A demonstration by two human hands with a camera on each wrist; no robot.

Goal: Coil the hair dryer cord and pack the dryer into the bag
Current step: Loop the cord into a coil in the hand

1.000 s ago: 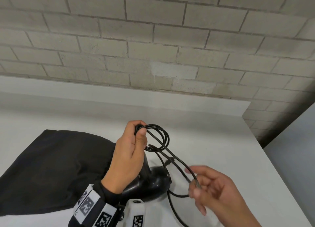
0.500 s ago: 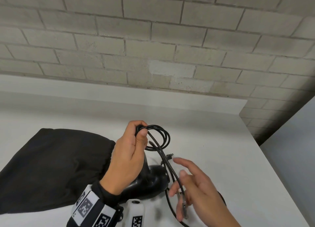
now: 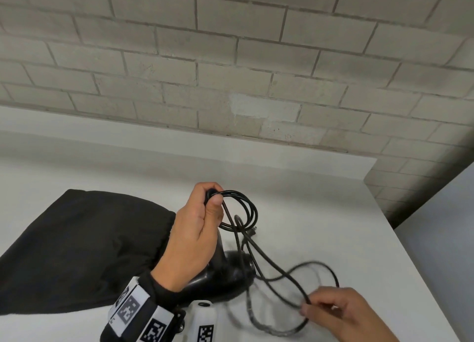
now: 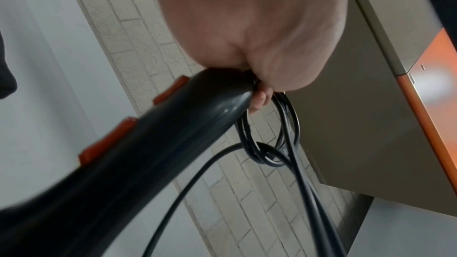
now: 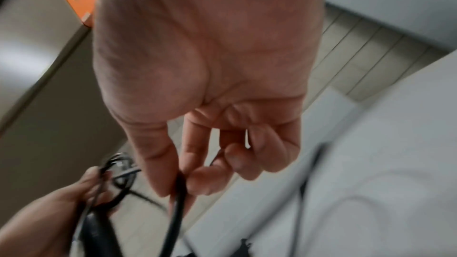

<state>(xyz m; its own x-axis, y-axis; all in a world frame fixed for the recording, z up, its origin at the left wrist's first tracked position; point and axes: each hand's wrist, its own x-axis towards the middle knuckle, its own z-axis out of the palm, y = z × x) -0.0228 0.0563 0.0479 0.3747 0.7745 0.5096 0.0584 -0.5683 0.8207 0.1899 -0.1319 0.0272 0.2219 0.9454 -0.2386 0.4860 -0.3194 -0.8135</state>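
Note:
A black hair dryer (image 3: 228, 275) stands on the white table with its handle (image 4: 153, 144) pointing up. My left hand (image 3: 197, 228) grips the top of the handle and holds small loops of the black cord (image 3: 243, 208) against it with the thumb. Two orange switches (image 4: 108, 140) show on the handle. The rest of the cord (image 3: 282, 275) trails down to the right in loose loops. My right hand (image 3: 333, 311) pinches the cord between thumb and forefinger near the table's front right. A black fabric bag (image 3: 77, 244) lies flat at the left.
The white table (image 3: 333, 213) ends at a grey brick wall (image 3: 230, 59) behind and at an edge on the right. A white wrist-camera mount (image 3: 205, 321) sits below my left wrist.
My right hand has moved down and to the right along the cord and now pinches it farther out. The slack cord swings out in a wide loop. The left hand keeps its grip.

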